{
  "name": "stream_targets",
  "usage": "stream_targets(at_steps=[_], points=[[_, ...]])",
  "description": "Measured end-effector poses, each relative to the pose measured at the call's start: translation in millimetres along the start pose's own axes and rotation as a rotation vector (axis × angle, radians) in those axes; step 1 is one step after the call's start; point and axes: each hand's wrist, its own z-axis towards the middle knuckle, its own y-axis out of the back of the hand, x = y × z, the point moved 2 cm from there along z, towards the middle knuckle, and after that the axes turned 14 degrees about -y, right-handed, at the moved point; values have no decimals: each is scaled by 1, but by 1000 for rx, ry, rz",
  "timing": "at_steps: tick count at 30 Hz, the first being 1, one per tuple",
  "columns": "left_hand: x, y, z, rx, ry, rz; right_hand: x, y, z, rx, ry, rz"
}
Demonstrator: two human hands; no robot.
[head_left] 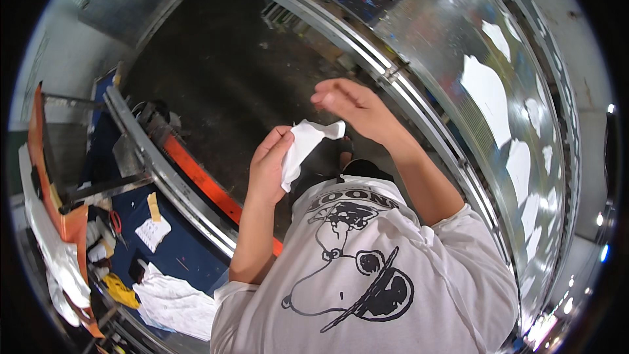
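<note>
White shirt (452, 288) nearest, left grip (267, 165) pinches white sheet (304, 148); right grip (359, 111), I cannot tell.

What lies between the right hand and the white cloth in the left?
Nothing: in the head view, only a narrow gap separates the right hand and the cloth, with dark floor behind.

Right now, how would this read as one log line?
left hand: pinching limp white cloth piece | right hand: near it, grip unclear | right side: flat white pieces on shiny grey tabletop
</note>
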Motion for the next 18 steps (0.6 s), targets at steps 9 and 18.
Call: stream_targets(at_steps=[9,18], points=[[52,-64,4,91,247,-101,-41,61,-73,-322,107,57],[121,-210,-9,692,185,562,-80,174,-202,241,74,-373]])
